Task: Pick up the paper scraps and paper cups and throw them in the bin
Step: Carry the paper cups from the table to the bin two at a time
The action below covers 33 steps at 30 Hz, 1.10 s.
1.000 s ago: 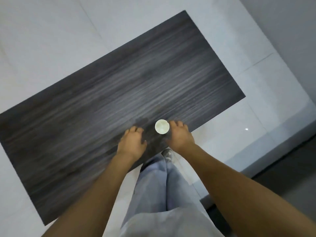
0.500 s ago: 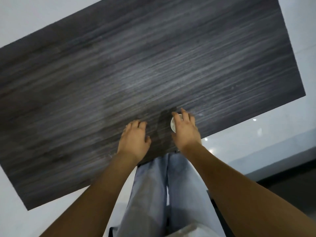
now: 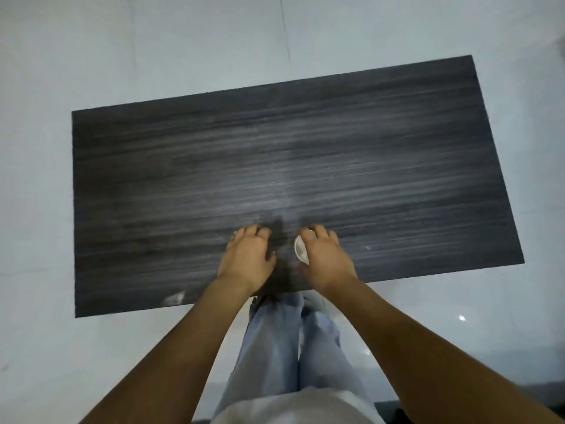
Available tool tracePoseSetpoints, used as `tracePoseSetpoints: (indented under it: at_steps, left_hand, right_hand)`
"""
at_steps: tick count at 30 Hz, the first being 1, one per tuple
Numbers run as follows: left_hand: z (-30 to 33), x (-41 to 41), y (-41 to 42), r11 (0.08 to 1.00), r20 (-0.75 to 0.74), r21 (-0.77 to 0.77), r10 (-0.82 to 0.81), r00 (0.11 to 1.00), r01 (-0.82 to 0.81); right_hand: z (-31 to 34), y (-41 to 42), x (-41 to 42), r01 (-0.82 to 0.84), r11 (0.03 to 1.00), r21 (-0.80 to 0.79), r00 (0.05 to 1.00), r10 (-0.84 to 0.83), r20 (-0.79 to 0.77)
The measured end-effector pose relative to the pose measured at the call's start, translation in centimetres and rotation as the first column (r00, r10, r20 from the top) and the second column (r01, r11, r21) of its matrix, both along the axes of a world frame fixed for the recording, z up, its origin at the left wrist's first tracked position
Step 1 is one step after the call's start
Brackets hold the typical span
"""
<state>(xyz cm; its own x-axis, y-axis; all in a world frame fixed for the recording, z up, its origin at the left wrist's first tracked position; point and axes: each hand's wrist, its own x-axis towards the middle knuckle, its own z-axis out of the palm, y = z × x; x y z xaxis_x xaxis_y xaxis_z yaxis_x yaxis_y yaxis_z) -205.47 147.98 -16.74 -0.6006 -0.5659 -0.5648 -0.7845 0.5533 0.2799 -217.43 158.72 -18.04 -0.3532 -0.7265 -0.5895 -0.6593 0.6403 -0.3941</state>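
Gripped in the right hand (image 3: 325, 258), a white paper cup (image 3: 300, 250) sits near the front edge of the dark table (image 3: 275, 154).

Only a sliver of the cup shows, a pale curve of rim and inner wall peeking out on the thumb side of the hand; the rest is hidden under the palm and curled fingers, so whether it stands upright or tilts cannot be told. Just beside it, the left hand (image 3: 246, 260) is held palm down over the tabletop, fingers bent and holding nothing; whether its fingertips touch the wood is unclear. Both forearms reach forward from the bottom corners, cut off by the frame. A small pale scrap (image 3: 174, 298) lies blurred at the table's front edge, well to the left. Light jeans (image 3: 275, 347) show below, over the pale floor (image 3: 122, 41).
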Motion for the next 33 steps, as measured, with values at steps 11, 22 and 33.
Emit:
tracePoseSetpoints:
  at_steps: [11,22,33]
  left_hand:
    - [14.4,14.3,4.0,0.901,-0.125,-0.087,0.412,0.902,-0.424]
    - [21.5,33.0,2.9,0.655,-0.207,-0.122,0.718,0.665,-0.746]
    - [23.0,58.3,-4.1,0.621,-0.130,-0.137,0.761,0.636,-0.771]
  right_hand:
    - [14.9,-3.0,10.5,-0.386,0.919,-0.079,0.922,0.387,-0.004]
    - [21.7,-10.2,28.4,-0.681,0.718,-0.144,0.731,0.680,-0.063]
    - [22.9,-20.1,49.7,-0.697,0.704,-0.139,0.715,0.698,-0.047]
